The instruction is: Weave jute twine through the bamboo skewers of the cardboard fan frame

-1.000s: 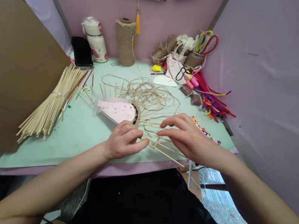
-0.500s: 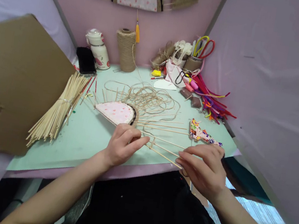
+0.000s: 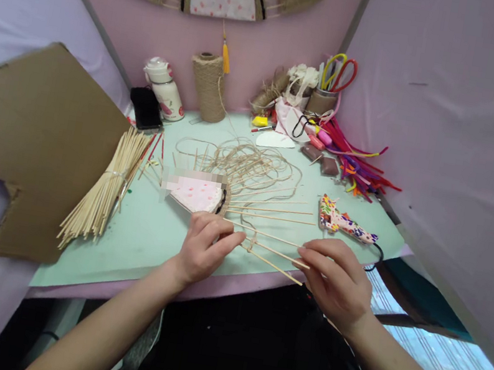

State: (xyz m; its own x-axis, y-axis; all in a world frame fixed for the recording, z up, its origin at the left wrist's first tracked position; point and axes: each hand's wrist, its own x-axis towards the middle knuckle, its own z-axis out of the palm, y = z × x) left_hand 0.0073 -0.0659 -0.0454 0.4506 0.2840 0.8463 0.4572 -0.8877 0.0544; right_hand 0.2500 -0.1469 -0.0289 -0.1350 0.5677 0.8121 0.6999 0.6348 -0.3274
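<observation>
A half-round craft piece [image 3: 195, 194] with pink-spotted white fabric, a dark braid and a twine border lies on the table, thin wooden sticks [image 3: 283, 219] fanning from its edge. My left hand [image 3: 205, 247] is closed on the sticks close to that edge. Just right of its fingertips, twine [image 3: 252, 243] wraps around the two nearest sticks. At the sticks' outer ends, my right hand [image 3: 339, 279] pinches a stick between its fingers; the thumb is partly hidden. Loose twine [image 3: 250, 163] lies tangled behind the piece.
A tied stick bundle [image 3: 104, 186] and cardboard [image 3: 45, 145] are at left. Behind stand a bottle [image 3: 166, 89], a twine spool [image 3: 209, 87] and a cup with scissors [image 3: 322, 103]. Pipe cleaners [image 3: 359, 163] and a flower-patterned glue gun [image 3: 345, 220] with a cord lie at right.
The view has shifted slightly, so the table sits a little further right and lower. My right fingers have shifted slightly at the stick ends, which show more clearly. My left hand keeps its grip.
</observation>
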